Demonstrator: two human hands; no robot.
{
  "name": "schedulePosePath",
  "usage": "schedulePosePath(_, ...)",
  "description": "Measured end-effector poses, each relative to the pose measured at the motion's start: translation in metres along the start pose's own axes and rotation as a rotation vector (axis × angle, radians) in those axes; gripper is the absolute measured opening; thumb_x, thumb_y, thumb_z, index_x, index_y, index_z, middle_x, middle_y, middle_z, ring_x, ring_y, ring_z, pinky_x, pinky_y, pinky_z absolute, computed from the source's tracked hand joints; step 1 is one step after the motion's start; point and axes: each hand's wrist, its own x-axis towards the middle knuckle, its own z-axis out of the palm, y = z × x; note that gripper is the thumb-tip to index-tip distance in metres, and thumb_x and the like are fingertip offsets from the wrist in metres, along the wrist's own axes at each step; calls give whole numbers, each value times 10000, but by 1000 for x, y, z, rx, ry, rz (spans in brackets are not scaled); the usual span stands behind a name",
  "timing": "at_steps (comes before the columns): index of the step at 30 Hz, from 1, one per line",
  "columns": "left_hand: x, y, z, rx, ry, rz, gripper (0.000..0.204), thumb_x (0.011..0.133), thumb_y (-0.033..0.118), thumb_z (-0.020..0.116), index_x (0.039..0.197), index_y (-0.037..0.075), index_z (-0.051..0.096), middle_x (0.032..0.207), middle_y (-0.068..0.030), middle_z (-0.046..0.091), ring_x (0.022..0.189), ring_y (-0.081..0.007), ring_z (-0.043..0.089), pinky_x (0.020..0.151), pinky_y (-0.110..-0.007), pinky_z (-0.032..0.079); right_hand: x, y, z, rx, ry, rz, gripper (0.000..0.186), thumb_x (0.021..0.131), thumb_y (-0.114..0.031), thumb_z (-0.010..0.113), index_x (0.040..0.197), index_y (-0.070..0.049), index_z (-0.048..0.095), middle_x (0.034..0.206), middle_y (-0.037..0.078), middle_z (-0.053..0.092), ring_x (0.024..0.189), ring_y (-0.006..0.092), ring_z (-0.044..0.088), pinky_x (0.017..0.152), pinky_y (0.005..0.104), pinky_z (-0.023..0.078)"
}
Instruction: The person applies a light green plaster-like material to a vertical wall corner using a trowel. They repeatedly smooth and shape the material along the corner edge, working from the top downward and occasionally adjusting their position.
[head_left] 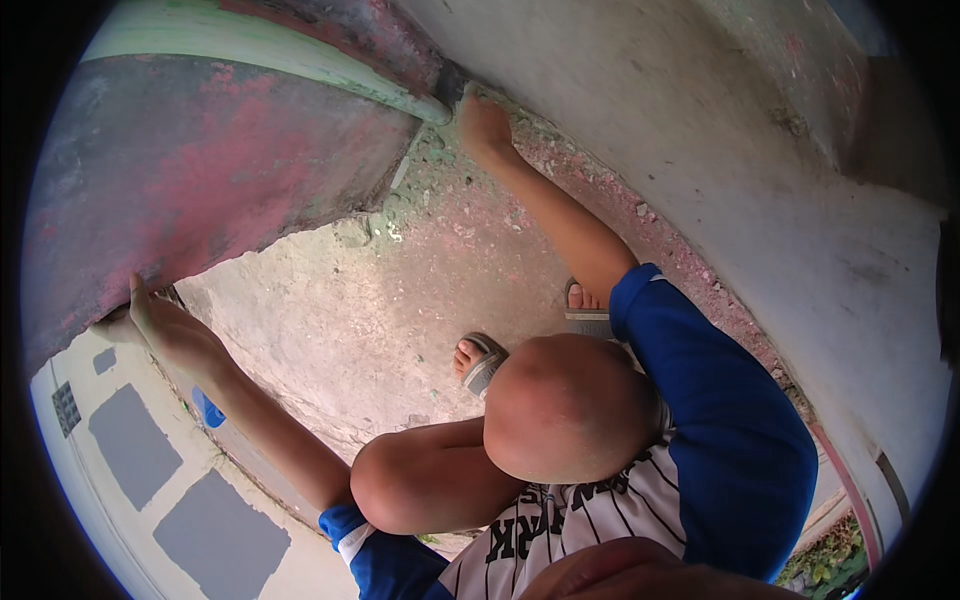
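Reference: green pipe (pixel 270 50). Floor (pixel 330 290) is open on my side of the pipe's end; the room pinches at that end, where the grey wall (pixel 700 130) closes in on the right. Pink-stained slab (pixel 200 190) lies along the pipe's near side, ragged edge facing away from it. Rubble (pixel 655 225) right of the pipe, at the wall's foot. My knees (pixel 570 410) and sandals (pixel 485 368) sit nearer me, well apart from the pipe.

Right grip (pixel 484 130): just beside pipe end, fingers curled, can't tell if clamped. Left grip (pixel 175 335): well apart from pipe, touching slab's ragged edge; fingers partly hidden, can't tell if clamped.
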Motion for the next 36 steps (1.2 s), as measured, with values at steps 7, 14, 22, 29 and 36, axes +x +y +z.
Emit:
schedulePosePath(7, 3, -10, 8, -116, 85, -83, 920, 937, 0, 608, 1587, 15, -43, 1576, -246, 278, 1427, -313, 394, 1219, -502, 334, -18, -13, -27, 308, 119, -138, 327, 1043, -301, 573, 1156, 6, 576, 980, 284, 711, 972, 491, 676, 851, 573, 521)
schedulePosePath(14, 4, -7, 2, -10, -34, 12, 907, 911, 44, 612, 1596, 32, 17, 1576, -246, 239, 1436, -331, 359, 1189, -516, 342, -5, -1, -26, 371, 142, -197, 322, 1042, -320, 579, 1128, -11, 589, 1042, 285, 706, 1005, 487, 666, 875, 572, 511)
schedulePosePath(22, -5, -6, -7, 25, -90, 31, 926, 905, 41, 607, 1603, 14, 0, 1590, -250, 199, 1455, -357, 319, 1210, -515, 304, -16, 46, 20, 141, 30, 66, 470, 1050, -367, 536, 1304, 26, 575, 1099, 326, 696, 1066, 479, 680, 918, 574, 531)
schedulePosePath(29, -5, -25, -5, 3, -119, 27, 1005, 880, 28, 651, 1595, 18, -56, 1576, -290, 169, 1454, -364, 300, 1244, -513, 230, -8, 23, 23, 213, 115, 22, 454, 1052, -362, 546, 1270, 34, 582, 999, 305, 716, 991, 493, 692, 859, 576, 549)
schedulePosePath(36, -5, -29, -3, 94, -122, 70, 1051, 871, 15, 670, 1584, 41, -102, 1555, -266, 208, 1394, -340, 362, 1177, -503, 322, -19, -16, -31, 290, 222, -168, 330, 1042, -332, 582, 1156, -23, 608, 891, 252, 723, 868, 492, 693, 793, 575, 536)
